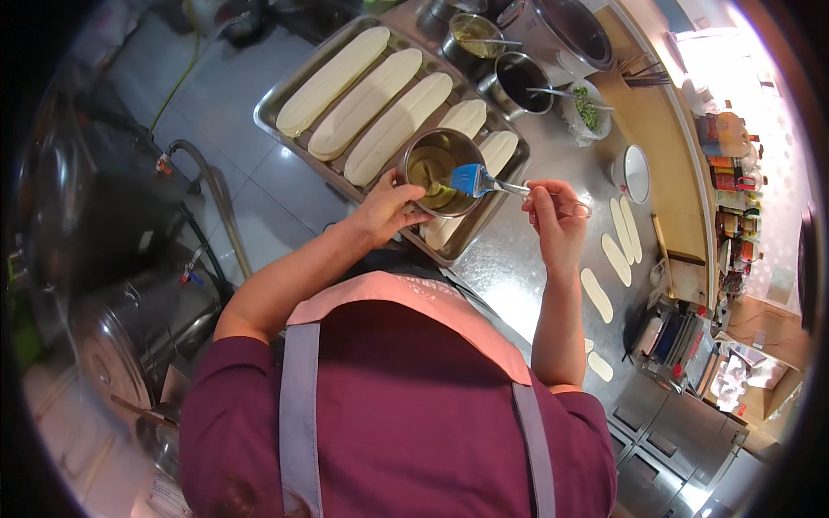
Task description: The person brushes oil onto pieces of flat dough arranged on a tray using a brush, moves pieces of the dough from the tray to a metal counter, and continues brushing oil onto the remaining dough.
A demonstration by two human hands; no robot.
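Observation:
My left hand [392,207] grips a round stainless steel bowl [461,144] with yellowish liquid, likely oil, at its bottom. The bowl is over a rectangular metal tray [269,107] that holds several long flat strips of pale dough [333,81]. In my right hand [555,210] is a basting brush with blue bristles [469,180] and a metal handle ending in a loop. The bristles hang over the right part of the bowl's opening. The bowl and my left hand hide parts of the dough strips beneath them.
Smaller dough pieces [596,295] lie on the steel worktop [492,259]. Beyond the tray stand metal pots [523,84] with utensils, a large cooker [550,32] and a bag of chopped greens [586,111]. A white bowl [636,175] and a roller machine [673,343] are to the right.

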